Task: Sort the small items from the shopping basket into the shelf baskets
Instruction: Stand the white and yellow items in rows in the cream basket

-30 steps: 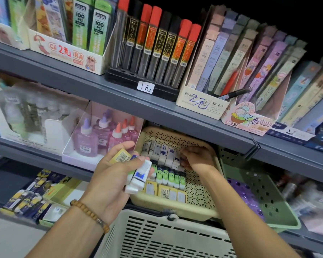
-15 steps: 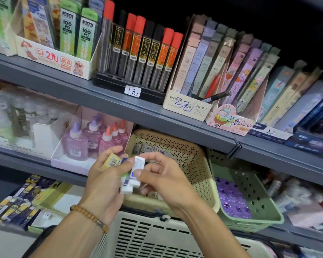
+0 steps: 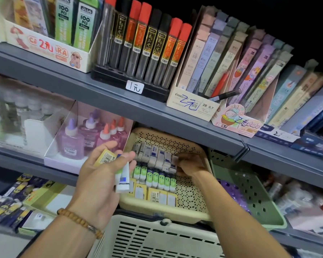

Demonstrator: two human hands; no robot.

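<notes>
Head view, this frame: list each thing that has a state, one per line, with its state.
Left hand: holds a yellow eraser and white erasers.
Right hand: inside the beige basket, fingers curled on a white eraser at the row's end.
Beige basket: partly filled, erasers in rows.
Green basket: holds purple items.
Shopping basket: contents hidden.

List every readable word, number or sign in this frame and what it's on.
"100 PCS": green packs, top shelf.
"2元" and "RA": white display box.
"1元": white tag on black tube rack.
"HANSS", "2元", "2B 0.7": cream lead box.
"2B 0.7": pink cartoon box.
Tube labels, eraser wrappers, barcodes: too small or blurred.
</notes>
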